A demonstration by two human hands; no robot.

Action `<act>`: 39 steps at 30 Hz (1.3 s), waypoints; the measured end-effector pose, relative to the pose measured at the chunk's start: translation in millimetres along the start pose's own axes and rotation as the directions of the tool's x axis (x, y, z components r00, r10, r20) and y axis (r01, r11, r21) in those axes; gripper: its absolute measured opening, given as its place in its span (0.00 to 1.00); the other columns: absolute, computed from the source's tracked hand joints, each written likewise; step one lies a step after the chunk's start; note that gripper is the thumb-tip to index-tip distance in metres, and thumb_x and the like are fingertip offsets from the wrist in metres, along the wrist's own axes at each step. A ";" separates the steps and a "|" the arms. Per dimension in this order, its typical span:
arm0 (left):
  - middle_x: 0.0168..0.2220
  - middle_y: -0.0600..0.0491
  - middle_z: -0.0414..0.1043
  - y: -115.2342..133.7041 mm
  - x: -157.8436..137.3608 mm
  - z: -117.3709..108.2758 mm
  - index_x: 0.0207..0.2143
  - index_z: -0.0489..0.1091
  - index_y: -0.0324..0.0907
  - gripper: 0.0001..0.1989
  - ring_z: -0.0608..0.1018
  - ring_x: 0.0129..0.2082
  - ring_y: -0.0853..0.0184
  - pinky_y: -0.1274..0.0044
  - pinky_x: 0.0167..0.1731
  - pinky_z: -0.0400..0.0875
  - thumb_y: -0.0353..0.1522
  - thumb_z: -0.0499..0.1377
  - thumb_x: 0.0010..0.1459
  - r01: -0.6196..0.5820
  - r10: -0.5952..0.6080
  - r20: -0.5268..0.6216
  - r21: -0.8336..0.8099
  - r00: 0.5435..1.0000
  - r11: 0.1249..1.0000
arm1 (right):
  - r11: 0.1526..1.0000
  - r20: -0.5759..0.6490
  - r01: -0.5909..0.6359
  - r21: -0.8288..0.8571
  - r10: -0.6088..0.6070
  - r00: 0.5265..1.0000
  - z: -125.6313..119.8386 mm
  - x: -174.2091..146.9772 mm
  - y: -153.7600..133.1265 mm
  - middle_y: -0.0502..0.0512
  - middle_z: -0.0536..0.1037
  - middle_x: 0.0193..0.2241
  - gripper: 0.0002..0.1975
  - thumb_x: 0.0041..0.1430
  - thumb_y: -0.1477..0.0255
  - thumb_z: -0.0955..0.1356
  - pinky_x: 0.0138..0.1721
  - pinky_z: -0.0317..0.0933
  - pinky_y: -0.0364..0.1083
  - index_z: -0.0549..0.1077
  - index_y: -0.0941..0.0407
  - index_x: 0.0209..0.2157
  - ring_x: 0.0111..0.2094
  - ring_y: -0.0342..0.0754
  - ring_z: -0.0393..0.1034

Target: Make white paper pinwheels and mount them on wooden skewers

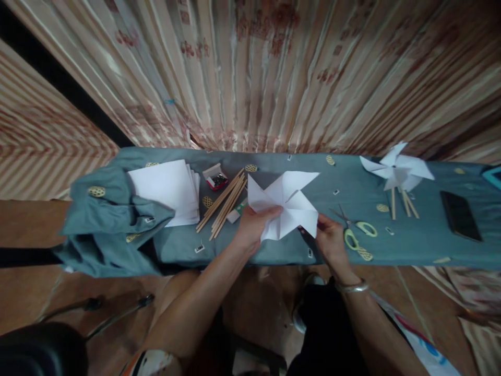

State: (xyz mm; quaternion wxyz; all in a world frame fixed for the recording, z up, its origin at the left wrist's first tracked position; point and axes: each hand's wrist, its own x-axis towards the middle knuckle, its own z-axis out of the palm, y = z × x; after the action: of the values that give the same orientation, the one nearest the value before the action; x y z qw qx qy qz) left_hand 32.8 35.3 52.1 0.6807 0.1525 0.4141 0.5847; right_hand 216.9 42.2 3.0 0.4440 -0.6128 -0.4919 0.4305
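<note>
A white paper pinwheel (287, 201) is held up over the cloth-covered table, its corners folded in to the centre. My left hand (252, 224) grips it from the left, thumb pressed near the middle. At its lower right edge, my right hand (329, 237) has its fingers closed on or behind a paper blade; the fingertips are partly hidden. Just right of that hand lie scissors (354, 232) with yellow-green handles, blades apart. Left of my left hand are several wooden sticks (225, 203) and a small white-and-green eraser-like block (236, 211).
A stack of white paper (168, 190) lies at the left, partly under folded cloth (105, 209). An open box of small dark pins (216, 177) stands by the sticks. Finished-looking pinwheels on sticks (397, 167) and a dark phone (461, 215) lie right. A curtain (266, 78) hangs behind.
</note>
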 end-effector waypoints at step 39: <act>0.23 0.54 0.78 -47.8 28.5 30.9 0.23 0.78 0.37 0.05 0.78 0.24 0.67 0.78 0.27 0.71 0.29 0.68 0.39 -0.167 0.170 0.039 0.486 0.985 0.858 | 0.911 -0.036 0.326 -0.251 -0.345 0.938 -12.8 -29.8 -33.3 0.49 0.81 0.35 0.04 0.61 0.72 0.69 0.43 0.70 0.47 0.77 0.52 0.37 0.36 0.47 0.76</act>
State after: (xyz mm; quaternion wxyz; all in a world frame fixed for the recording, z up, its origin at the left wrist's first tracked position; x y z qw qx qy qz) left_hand 87.0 57.3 26.8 0.5654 0.3532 0.5348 0.5192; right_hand 217.6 15.4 40.9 0.4529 -0.5851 -0.6204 0.2601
